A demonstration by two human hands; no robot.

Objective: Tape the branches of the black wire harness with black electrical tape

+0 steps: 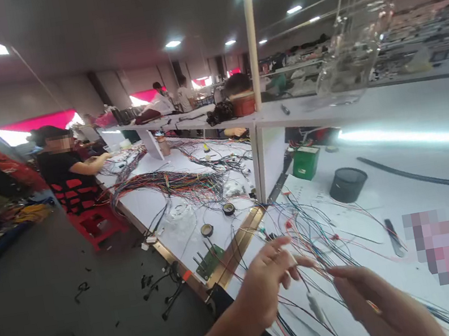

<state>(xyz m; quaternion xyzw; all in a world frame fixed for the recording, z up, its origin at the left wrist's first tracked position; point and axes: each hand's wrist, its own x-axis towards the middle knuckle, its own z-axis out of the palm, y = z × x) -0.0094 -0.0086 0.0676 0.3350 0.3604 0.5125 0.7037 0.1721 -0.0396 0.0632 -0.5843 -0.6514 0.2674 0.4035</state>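
Two hands low in the frame, left and right. One black cup right of centre, one green box beside it. Two tape rolls mid-frame. One red stool at left. Wires: too many to count.

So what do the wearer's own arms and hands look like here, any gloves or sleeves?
Both are bare. The left hand has no glove, and its forearm shows no sleeve up to the frame's lower edge. The right hand is also ungloved, with its fingers uncovered. No watch, ring or wristband is visible on either, though blur hides fine detail.
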